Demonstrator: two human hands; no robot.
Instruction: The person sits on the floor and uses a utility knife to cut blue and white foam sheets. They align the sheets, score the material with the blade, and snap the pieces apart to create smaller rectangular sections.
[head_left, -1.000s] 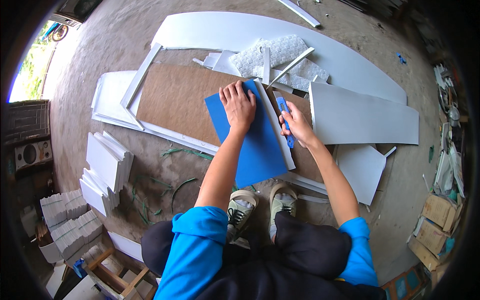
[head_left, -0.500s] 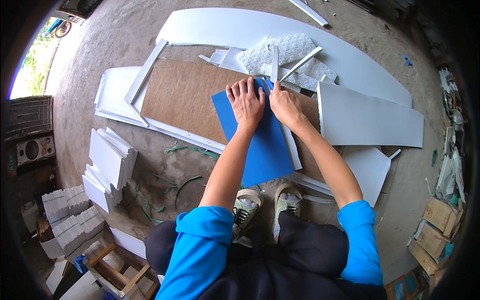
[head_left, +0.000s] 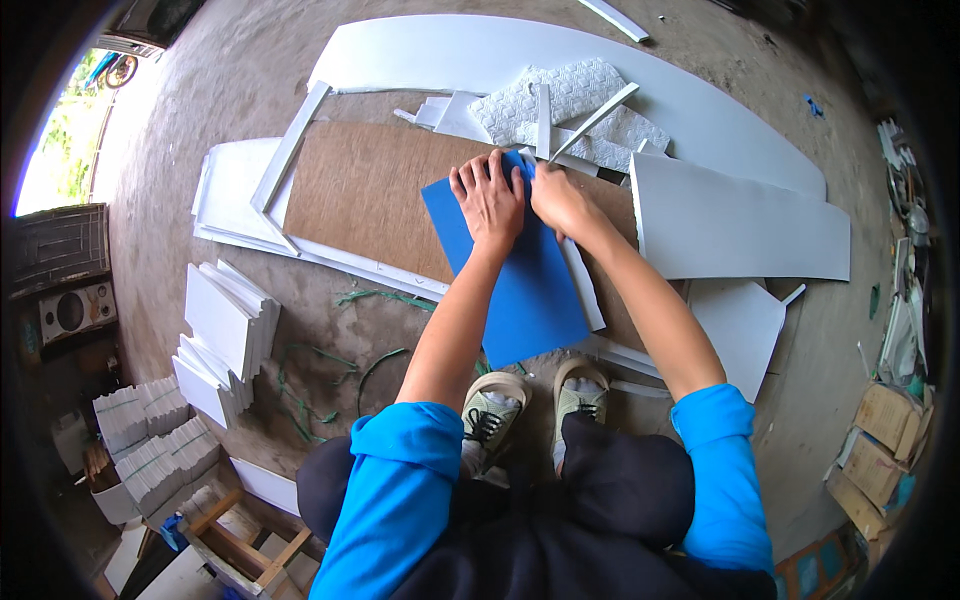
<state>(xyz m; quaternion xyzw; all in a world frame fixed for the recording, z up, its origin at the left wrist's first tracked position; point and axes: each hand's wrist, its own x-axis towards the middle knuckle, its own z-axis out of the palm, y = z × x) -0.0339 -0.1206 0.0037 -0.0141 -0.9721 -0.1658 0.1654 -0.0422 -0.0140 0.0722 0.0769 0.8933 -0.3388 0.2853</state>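
A blue rectangular sheet (head_left: 535,305) lies slanted over a white board (head_left: 582,285), whose rough edge shows along its right side. Both rest on a brown wooden board (head_left: 375,190). My left hand (head_left: 492,205) presses flat on the sheet's upper part, its fingers spread. At the sheet's upper right edge my right hand (head_left: 563,203) is closed around what looks like a blue utility knife, mostly hidden by the fingers. Its blade cannot be made out.
White foam strips (head_left: 598,118) and textured white pieces (head_left: 570,95) lie just beyond my hands. A large curved white sheet (head_left: 450,50) spans the far side; another white panel (head_left: 745,220) lies right. Stacked white boards (head_left: 225,320) stand left, near green string scraps (head_left: 380,370).
My right hand has shifted slightly left and turned, so the blue tool now shows less. My left hand stays pressed on the sheet. The whole view has shifted a little.
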